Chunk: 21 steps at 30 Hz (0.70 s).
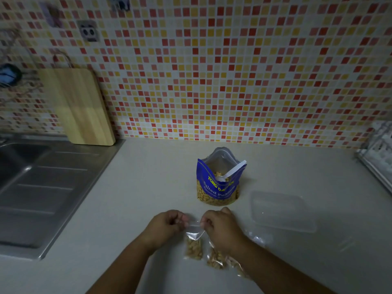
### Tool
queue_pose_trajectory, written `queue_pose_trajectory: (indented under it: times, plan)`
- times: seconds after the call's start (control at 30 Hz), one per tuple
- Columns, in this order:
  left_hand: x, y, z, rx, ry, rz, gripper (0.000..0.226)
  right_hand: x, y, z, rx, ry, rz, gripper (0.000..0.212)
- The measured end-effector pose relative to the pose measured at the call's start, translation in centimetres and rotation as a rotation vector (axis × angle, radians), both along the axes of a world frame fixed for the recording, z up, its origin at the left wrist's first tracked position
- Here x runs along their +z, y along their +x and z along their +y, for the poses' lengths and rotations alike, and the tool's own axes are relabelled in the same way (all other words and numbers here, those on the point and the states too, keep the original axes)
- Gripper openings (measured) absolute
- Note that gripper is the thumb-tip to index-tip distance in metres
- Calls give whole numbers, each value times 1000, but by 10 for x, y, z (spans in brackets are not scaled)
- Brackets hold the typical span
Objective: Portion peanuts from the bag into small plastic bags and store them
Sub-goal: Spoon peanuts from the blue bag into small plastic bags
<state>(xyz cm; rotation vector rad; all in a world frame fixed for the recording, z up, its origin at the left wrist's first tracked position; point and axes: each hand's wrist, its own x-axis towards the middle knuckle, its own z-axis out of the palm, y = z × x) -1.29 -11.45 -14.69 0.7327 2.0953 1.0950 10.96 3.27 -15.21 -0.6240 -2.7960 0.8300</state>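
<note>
The tabletop carries all task items. The peanut bag stands upright and open at centre, a white spoon resting in its mouth. A clear lidded container lies to its right, apart from it.

In front, the left hand and right hand each pinch the top strip of a small plastic bag, which hangs part-filled with peanuts. Another filled bag lies under the right wrist.

Judgement: the sealing step is in hand. Next, the strip needs pressing closed along its whole length, then the bag goes with the others for storage, probably in the container.
</note>
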Motion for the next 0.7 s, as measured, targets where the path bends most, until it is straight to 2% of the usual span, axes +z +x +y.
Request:
queue_pose_trajectory:
  times: [0.17,0.3,0.43,0.5,0.6,0.7]
  plan:
    - [22,4,7,-15,114,66,17,35,14,5,-37,-48,160,17]
    - [54,14,19,19,294,48,6,66,25,15,-56,-47,311,18]
    - [81,27,32,-9,411,40,4,89,29,19,-31,-8,328,39]
    - [88,33,38,-22,448,53,9,95,29,20,-54,-15,378,36]
    - [95,39,45,-13,467,92,11,102,30,22,-85,-4,373,20]
    - [100,43,49,-26,484,162,14,103,31,27,-70,63,358,36]
